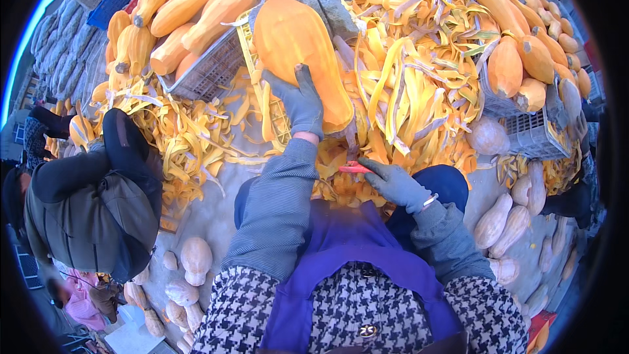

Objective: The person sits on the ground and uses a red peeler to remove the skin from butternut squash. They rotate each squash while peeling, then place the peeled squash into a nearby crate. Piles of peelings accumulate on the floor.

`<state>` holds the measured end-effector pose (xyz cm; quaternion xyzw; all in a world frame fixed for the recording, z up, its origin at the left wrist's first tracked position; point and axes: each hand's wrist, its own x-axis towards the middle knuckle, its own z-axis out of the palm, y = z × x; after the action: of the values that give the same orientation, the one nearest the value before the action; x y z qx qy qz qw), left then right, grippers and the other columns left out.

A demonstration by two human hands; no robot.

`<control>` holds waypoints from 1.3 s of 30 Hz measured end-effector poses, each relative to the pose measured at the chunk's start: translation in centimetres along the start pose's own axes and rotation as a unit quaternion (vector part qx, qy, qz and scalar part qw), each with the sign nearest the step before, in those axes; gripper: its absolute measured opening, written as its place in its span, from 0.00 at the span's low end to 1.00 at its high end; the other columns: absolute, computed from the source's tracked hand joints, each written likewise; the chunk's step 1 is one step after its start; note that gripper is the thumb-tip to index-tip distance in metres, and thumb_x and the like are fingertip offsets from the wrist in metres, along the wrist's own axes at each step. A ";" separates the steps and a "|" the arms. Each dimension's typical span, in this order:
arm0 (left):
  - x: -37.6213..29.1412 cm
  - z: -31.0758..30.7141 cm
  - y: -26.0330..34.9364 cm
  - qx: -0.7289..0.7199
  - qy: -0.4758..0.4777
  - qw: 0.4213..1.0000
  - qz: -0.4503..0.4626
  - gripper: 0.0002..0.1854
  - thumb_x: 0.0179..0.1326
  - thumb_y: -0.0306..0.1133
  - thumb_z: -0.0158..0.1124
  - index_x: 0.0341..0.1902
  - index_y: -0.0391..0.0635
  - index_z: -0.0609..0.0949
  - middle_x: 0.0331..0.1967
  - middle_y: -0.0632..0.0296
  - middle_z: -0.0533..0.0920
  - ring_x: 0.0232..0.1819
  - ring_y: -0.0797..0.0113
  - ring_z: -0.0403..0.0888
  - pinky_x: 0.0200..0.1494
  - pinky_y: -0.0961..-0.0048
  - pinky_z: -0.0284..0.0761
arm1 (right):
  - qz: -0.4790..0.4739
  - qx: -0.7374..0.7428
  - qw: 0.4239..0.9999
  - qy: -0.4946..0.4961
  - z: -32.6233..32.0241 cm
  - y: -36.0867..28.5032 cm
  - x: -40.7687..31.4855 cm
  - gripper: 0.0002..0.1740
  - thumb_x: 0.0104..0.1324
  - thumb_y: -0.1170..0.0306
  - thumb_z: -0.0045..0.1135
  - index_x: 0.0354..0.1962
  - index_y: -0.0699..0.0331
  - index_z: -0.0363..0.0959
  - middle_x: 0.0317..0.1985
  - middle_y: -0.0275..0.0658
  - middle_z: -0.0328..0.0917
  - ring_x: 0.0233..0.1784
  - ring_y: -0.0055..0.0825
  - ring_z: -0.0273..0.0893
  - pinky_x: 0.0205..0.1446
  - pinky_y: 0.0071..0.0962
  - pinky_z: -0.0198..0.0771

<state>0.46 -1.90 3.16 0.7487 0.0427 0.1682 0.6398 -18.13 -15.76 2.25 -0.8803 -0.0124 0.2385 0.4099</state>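
Observation:
My left hand (297, 101), in a grey glove, holds a large peeled orange squash (300, 54) by its near left side. The squash rests tilted over a yellow plastic crate (249, 54), against a grey stone-like block (336, 14). My right hand (397, 185), gloved as well, is shut on a red-handled peeler (355, 167), its blade hard to make out. The peeler is apart from the squash, lower and nearer my lap. Long yellow peel strips (393, 93) are heaped to the right of the squash.
A grey crate (206, 69) of peeled squashes stands at left, another crate (499, 98) at right. Unpeeled squashes (501, 226) lie on the concrete floor (211, 216). A co-worker (93, 216) sits bent over close on my left. More peel (182, 137) lies between us.

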 end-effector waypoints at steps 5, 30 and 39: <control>0.2 0.0 -0.5 -0.004 0.001 1.000 0.004 0.41 0.65 0.42 0.51 0.69 0.32 0.40 0.68 0.36 0.45 0.70 0.46 0.46 0.69 0.62 0.46 | -0.125 0.120 0.942 0.289 -8.4 -4.3 8.3 0.27 0.67 0.57 0.43 0.60 0.59 0.61 0.51 0.50 0.73 0.55 0.47 0.71 0.57 0.34 0.65; 0.4 0.3 -0.5 -0.058 -0.009 0.997 -0.047 0.60 0.42 0.34 0.75 0.69 0.34 0.40 0.67 0.42 0.49 0.69 0.51 0.49 0.69 0.65 0.48 | -0.173 0.091 0.920 0.339 -12.9 -4.5 18.2 0.23 0.68 0.58 0.42 0.55 0.61 0.66 0.44 0.50 0.76 0.45 0.41 0.76 0.50 0.32 0.69; 0.3 0.0 0.7 -0.037 -0.018 0.999 -0.031 0.58 0.46 0.36 0.72 0.68 0.31 0.38 0.68 0.41 0.47 0.70 0.52 0.47 0.69 0.66 0.47 | -0.181 0.036 0.937 0.298 -16.5 -6.3 26.1 0.21 0.68 0.59 0.42 0.52 0.63 0.68 0.45 0.48 0.76 0.45 0.36 0.75 0.51 0.30 0.68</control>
<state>0.64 -1.92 3.88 0.7257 0.0479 0.1364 0.6727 13.18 -17.70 5.19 -0.8784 -0.0401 -0.1129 0.4626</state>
